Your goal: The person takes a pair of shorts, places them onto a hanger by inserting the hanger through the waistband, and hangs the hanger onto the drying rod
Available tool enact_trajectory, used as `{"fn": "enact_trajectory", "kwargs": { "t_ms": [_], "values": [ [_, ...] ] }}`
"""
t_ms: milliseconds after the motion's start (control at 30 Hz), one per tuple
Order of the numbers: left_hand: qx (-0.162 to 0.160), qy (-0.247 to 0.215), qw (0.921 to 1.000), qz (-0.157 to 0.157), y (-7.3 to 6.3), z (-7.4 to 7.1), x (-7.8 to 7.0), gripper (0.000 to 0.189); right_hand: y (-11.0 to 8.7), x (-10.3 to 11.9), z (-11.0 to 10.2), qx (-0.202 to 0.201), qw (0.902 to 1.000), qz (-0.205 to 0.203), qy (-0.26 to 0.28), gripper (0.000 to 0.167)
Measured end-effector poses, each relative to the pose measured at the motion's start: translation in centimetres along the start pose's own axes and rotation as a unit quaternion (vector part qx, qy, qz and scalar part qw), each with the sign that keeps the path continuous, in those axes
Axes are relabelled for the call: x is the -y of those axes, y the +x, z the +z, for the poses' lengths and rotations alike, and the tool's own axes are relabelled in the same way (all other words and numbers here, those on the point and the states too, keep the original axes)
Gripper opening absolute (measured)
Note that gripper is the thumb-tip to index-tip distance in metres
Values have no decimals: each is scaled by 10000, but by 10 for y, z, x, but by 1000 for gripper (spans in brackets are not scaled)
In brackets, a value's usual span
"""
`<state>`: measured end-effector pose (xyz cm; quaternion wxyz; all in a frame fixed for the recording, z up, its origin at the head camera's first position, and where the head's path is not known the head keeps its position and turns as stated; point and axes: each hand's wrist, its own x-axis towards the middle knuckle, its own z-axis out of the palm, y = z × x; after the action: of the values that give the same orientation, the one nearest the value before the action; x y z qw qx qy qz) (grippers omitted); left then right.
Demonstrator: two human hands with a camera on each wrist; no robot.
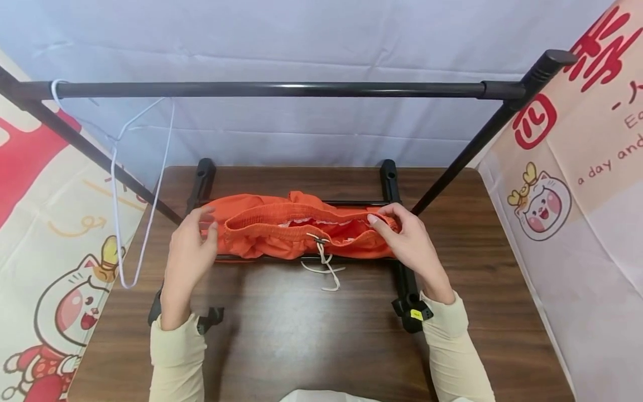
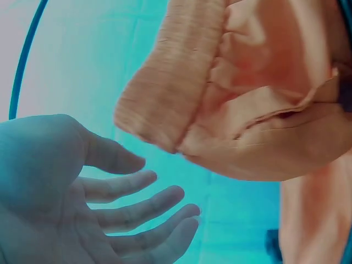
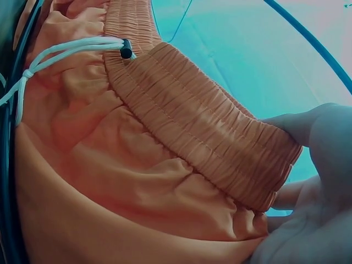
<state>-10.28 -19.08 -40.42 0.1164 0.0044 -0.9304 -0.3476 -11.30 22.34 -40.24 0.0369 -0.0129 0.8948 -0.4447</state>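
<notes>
Orange drawstring pants (image 1: 266, 243) lie bunched across the lower bars of a black rack, waistband up and gaping. White drawstring ends (image 1: 329, 268) hang from the front of the waistband (image 3: 198, 121). At its right end my right hand (image 1: 409, 237) pinches the elastic, thumb inside and fingers outside. My left hand (image 1: 191, 245) is beside the left end with fingers spread and loosely bent. In the left wrist view a gap shows between the left fingertips (image 2: 176, 192) and the elastic edge. A pocket slit (image 2: 283, 114) shows on the side of the pants.
The black rack's top rail (image 1: 281, 89) spans above the hands, with slanted posts at both sides. A white hanger (image 1: 116, 167) hangs from the rail's left end. Black rack feet (image 1: 409, 290) stand on the brown wooden table (image 1: 301, 346). Printed cloth walls enclose the sides.
</notes>
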Motion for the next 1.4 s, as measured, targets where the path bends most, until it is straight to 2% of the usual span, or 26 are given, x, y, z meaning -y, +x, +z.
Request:
{"fn": "enact_trajectory", "kwargs": {
  "t_ms": [167,333,433,567,700,767,833,933,1033,1100,1133,1167,1200,1267,1333,1400],
  "values": [
    [-378,-97,9992,-103,3,-11,-11,40,1,0,0,11,10000,-6,5,42],
    [-644,-190,9976,-175,5,-19,-25,66,0,-1,0,16,10000,-51,19,42],
    [-756,-270,9967,-68,7,-24,-29,75,0,0,0,51,10000,-84,17,41],
    [-1042,-321,9939,174,13,-30,-34,72,1,1,0,48,9999,-98,11,41],
    [-1614,-512,9847,401,19,-39,-40,59,1,2,-1,48,10000,-75,-9,41],
    [-2025,-654,9755,560,22,-43,-45,51,0,2,-2,72,10000,-50,3,41],
    [-2513,-761,9620,752,25,-48,-50,42,0,3,-2,105,9999,-38,22,41],
    [-3411,-738,9314,1037,31,-55,-59,39,0,4,-2,118,9999,-42,47,41],
    [-4206,-654,8971,1180,39,-62,-65,51,1,5,-1,124,9999,-42,35,41],
    [-4516,-534,8837,1108,45,-66,-65,57,1,6,0,135,9999,-40,24,41],
    [-4564,-421,8829,1022,47,-68,-63,58,1,6,0,143,9999,-51,19,41],
    [-4546,-282,8857,903,50,-71,-61,59,1,6,1,151,9999,-61,15,41],
    [-4466,-113,8916,737,53,-75,-58,60,1,6,2,160,9998,-78,7,40],
    [-4176,257,9076,352,56,-82,-51,61,1,5,3,174,9998,-115,-1,40],
    [-3720,607,9263,-8,59,-89,-45,63,1,5,3,177,9997,-137,-10,40],
    [-3271,844,9408,-291,60,-95,-41,66,1,4,4,183,9998,-118,2,40]
  ]
}}
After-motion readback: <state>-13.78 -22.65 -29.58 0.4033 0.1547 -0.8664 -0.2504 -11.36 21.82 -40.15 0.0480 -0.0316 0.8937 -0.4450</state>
